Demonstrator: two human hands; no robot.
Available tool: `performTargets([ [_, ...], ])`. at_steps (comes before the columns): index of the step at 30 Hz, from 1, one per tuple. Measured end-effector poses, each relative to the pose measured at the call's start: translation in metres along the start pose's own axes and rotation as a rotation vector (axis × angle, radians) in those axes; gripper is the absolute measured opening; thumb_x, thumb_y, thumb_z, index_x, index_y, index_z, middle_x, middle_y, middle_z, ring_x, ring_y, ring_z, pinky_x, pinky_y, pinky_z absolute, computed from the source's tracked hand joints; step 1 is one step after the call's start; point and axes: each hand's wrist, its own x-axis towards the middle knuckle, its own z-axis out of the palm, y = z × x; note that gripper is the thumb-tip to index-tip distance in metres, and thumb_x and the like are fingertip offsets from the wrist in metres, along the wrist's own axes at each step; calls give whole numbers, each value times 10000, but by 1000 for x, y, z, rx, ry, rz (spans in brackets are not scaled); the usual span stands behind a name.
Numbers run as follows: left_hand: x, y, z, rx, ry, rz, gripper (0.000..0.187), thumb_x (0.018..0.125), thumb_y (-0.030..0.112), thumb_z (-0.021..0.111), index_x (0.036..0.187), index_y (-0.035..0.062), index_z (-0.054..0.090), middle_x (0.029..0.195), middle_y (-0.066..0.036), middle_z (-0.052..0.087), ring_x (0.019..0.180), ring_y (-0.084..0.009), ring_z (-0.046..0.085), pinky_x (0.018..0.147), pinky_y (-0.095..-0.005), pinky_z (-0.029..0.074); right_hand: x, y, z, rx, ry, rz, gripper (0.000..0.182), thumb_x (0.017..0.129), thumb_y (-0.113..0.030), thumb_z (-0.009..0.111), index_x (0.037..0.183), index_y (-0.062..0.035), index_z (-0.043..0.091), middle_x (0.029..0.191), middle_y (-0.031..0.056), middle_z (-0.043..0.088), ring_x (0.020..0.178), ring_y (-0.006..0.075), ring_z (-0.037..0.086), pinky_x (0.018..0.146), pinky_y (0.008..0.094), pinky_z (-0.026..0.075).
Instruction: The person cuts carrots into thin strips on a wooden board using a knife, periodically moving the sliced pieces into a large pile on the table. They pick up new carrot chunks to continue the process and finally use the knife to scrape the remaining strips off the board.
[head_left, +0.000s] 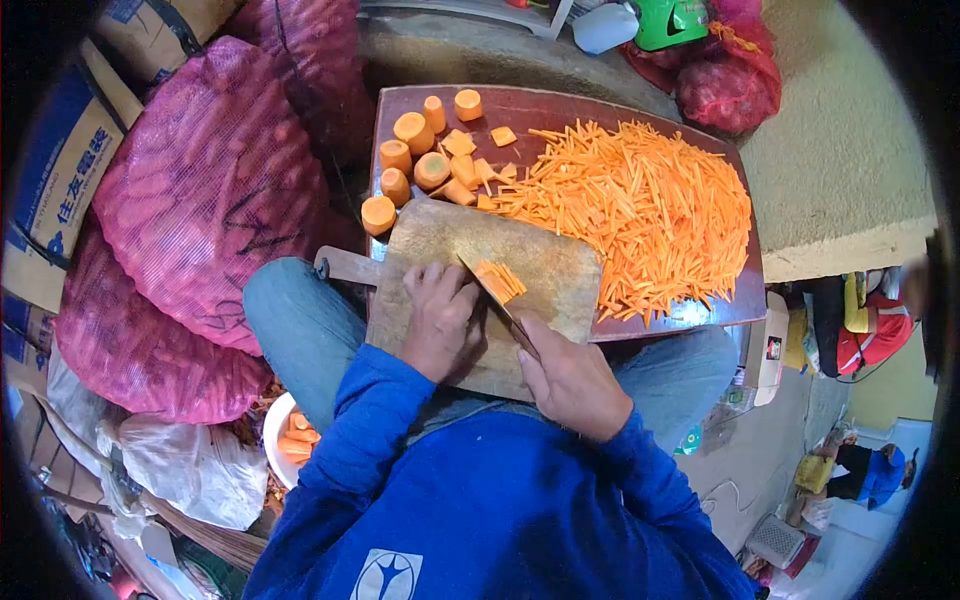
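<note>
Nearest the camera is the blue shirt (480, 500), and just beyond it the wooden chopping board (545, 250), its far edge against the near part of the worktop (545, 107) and its handle pointing left. The right hand (580, 388) is closed around the handle of the knife (497, 303), whose blade slants across the middle of the board toward its far left. The left hand (438, 318) rests on the board with its fingers bent and bunched; whether they pin a piece of carrot cannot be told.

The cut carrot sticks (502, 282) should be light, stiff and a little damp, apt to slide or scatter and to snap if bent, so they are best gathered in a loose pinch along their sides. The thick carrot chunks (413, 130) look firm and heavier, and would roll on their round sides; gripping them across the middle, or standing them on a flat end, would steady them. The knife is best held by its handle, fingertips tucked clear of the edge.

The sticks lie on the board just right of the blade, beyond the right hand and to the right of the left one. The chunks sit at the worktop's far left corner, beyond the left hand. The heap of carrot strips (660, 220) spreads toward the worktop's right edge, beyond the right hand.
</note>
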Motion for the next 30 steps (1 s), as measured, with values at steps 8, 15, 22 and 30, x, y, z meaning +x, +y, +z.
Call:
performTargets([
  [8,0,0,-15,-33,38,-107,379,742,119,887,1093,33,771,1122,-142,678,1109,-365,614,991,-474,444,8,14,-5,-16,172,-106,488,1053,-181,617,1493,-31,468,1036,301,729,932,507,721,798,582,575],
  [15,5,-12,-48,-51,-43,-158,457,725,104,894,1148,12,749,1168,-161,661,1124,-390,615,975,-477,505,-14,15,-9,106,21,-21,482,1039,-169,645,1477,-28,499,1057,318,720,956,512,717,810,573,573],
  [22,2,-7,-33,-89,-94,-130,416,734,76,882,1118,12,735,1143,-166,663,1080,-382,638,947,-461,525,10,63,-34,-40,214,68,415,1026,-183,669,1403,-24,602,1038,313,727,930,496,728,776,562,579],
  [30,0,13,-4,-155,-134,64,448,779,59,875,1193,25,707,1156,-168,657,1076,-379,628,924,-484,519,-8,47,-33,-79,255,-26,452,1023,-176,677,1431,-9,577,1064,295,734,956,498,722,803,551,586],
])
